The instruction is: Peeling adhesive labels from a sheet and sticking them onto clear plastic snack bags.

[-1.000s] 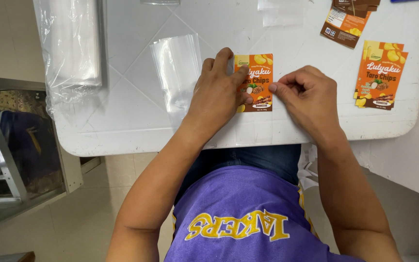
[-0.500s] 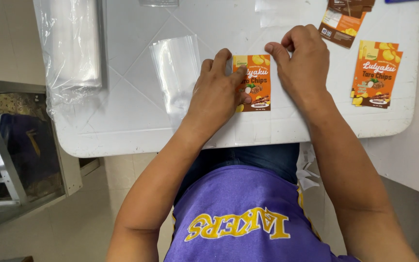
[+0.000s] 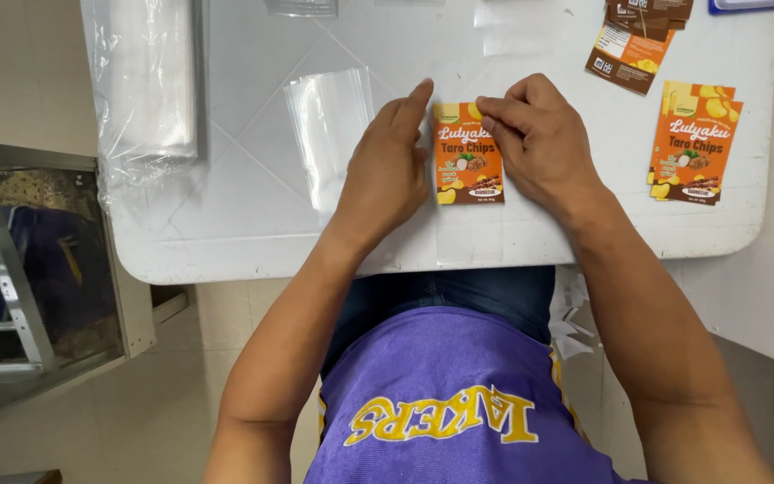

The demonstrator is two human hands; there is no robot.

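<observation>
A small home packing spot: white folding table (image 3: pixel 226 242), clear plastic bags (image 3: pixel 150 81), snack label stickers (image 3: pixel 693 143).

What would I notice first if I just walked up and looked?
The bright orange snack label in the middle of the white table, with the left hand and right hand pressing on its two sides. More orange labels sit stacked near the table's right edge.

White bench over pale tile floor, metal rack to my left.

I sit at a white bench (image 3: pixel 226 242) with faint diagonal creases and rounded corners. Beige tiled floor (image 3: pixel 136 412) below, evenly lit, soft shadows. Grey metal frame (image 3: pixel 11 296) at left, with dark blue and patterned material behind it. Grey floor strip (image 3: pixel 763 376) and a pale surface at right.
</observation>
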